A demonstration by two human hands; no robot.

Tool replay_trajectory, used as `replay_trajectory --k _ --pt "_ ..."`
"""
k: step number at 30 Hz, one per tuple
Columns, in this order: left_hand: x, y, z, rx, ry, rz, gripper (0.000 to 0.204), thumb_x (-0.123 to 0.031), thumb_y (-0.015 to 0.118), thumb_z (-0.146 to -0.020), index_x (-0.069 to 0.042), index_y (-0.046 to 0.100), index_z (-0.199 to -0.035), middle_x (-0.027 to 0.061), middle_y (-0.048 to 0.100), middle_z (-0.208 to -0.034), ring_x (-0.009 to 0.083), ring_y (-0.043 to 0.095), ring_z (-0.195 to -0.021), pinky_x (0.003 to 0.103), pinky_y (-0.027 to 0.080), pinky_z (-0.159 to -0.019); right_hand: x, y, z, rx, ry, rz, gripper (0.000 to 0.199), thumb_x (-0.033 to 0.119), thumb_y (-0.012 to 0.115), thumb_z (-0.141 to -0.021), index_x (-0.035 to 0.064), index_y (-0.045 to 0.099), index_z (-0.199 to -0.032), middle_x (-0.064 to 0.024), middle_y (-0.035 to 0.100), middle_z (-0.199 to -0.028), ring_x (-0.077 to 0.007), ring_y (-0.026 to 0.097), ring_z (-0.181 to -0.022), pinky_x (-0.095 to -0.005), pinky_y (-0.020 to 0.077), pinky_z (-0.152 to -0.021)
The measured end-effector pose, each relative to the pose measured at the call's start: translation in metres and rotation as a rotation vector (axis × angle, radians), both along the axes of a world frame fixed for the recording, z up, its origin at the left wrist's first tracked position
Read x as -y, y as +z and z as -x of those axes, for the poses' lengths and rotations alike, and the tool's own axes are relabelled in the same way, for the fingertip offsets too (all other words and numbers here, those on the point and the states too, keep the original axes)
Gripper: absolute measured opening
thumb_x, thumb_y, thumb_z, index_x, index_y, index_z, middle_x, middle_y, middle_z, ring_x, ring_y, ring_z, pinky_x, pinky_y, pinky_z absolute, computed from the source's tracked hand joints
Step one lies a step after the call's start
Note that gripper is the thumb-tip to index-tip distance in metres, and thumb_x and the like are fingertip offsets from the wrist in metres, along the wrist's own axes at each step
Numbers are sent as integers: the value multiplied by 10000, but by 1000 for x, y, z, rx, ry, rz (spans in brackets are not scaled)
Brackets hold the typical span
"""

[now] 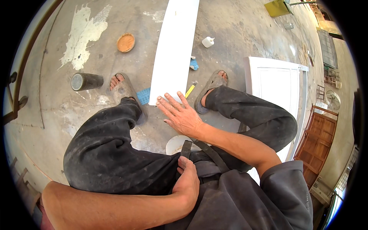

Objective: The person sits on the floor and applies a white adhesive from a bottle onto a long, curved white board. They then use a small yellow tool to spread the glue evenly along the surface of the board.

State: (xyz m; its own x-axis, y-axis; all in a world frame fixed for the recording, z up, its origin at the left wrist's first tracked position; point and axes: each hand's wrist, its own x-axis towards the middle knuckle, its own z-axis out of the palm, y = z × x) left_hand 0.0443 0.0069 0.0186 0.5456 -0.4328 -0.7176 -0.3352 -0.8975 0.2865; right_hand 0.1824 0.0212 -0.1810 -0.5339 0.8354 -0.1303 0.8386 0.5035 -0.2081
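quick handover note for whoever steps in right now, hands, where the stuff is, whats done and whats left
Right hand: open, fingers spread, fingertips on the near end of the long white board lying on the concrete floor.
Left hand: resting at the waist, holding nothing.
Beside the board: yellow-handled tool, blue sanding block, white bottle, orange lid, dark can. White door panel to the right.
Done: board laid out.
Left: no tool picked up yet.
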Motion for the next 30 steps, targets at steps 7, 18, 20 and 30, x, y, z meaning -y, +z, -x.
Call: replay_trajectory --k 7,18,20,30 --pt "1 -1 0 -4 3 -7 432 -253 590 -940 -34 646 -1309 170 649 -1300 367 572 -1206 559 385 -1046 -22 6 -7 42 -63 -59 703 413 587 -974 63 369 -1542 -91 309 -1633 -286 210 -1538 -570 141 -1249" --pt "-5 1 -4 -27 -13 28 459 -259 627 -923 -36 638 -1324 165 644 -1306 377 563 -1223 544 389 -1057 -11 3 2 34 -67 -25 739 473 555 -981 33 357 -1541 -128 318 -1624 -279 223 -1535 -538 148 -1251" --pt "-10 2 -6 -39 -13 44 461 -261 618 -927 -34 634 -1328 167 642 -1307 379 563 -1222 543 389 -1059 -3 5 -9 47 -96 17 740 464 555 -985 29 345 -1545 -134 306 -1629 -284 220 -1536 -540 148 -1250" --pt "-9 3 -3 -20 8 36 445 -244 579 -948 -1 629 -1317 180 638 -1305 383 571 -1204 544 396 -1057 -2 10 -31 74 -145 -20 726 441 562 -988 8 359 -1533 -151 335 -1614 -294 249 -1526 -544 178 -1237"
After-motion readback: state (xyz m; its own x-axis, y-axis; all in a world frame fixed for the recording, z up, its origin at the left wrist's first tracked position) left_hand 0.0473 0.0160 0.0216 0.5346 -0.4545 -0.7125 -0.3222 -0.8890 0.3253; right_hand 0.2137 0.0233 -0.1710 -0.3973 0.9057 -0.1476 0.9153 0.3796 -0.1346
